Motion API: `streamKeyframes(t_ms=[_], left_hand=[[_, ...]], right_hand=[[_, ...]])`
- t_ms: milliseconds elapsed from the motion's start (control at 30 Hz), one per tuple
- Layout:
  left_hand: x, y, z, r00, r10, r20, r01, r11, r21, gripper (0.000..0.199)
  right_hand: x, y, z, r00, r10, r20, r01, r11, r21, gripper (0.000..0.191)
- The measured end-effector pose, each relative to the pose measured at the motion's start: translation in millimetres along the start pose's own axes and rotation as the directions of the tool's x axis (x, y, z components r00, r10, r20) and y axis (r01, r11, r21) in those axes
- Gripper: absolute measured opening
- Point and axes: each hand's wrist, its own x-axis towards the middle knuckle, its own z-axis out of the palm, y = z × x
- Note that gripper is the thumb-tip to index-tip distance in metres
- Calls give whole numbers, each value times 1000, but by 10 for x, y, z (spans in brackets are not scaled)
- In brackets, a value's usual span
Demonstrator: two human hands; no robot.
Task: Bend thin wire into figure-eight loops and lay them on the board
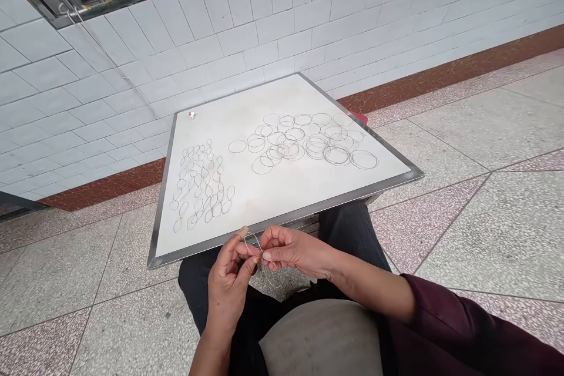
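Note:
Over the table's front edge, my left hand [231, 279] and my right hand [288, 249] meet with their fingertips close together. Between them is a thin wire loop [252, 235], pinched where it crosses itself. One round of it rises above the fingers, and a fainter part hangs below them. My left thumb and fingers press on the crossing from the left. My right thumb and forefinger pinch it from the right. The exact hold at the crossing is partly hidden by the fingers.
The white table [247, 188] has a grey metal rim. Many thin wire rings [364, 159] lie overlapping on its right half. Several figure-eight wire loops [214, 208] lie in rows at left. A small red-and-white item [192, 115] sits at the far left corner. A tiled wall [198, 59] stands behind.

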Motion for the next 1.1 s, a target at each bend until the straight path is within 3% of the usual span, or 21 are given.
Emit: streamKeyframes(t_ms=[133, 500, 733, 1100], left_hand=[[-24, 26, 31, 997, 67, -26, -65, 996, 66, 46], [-107, 22, 58, 986, 115, -118, -102, 989, 110, 49], [-137, 91, 157, 981, 81, -175, -73, 996, 55, 56], [-108, 63, 209, 967, -106, -232, 54, 974, -219, 63]], right_hand=[[-38, -51, 39, 999, -50, 1, 50, 997, -58, 37], [-103, -44, 167, 983, -181, -23, 172, 961, -216, 32], [-129, -76, 280, 954, -273, -127, 212, 908, -362, 19], [-106, -11, 283, 911, -393, -126, 256, 778, -574, 9]])
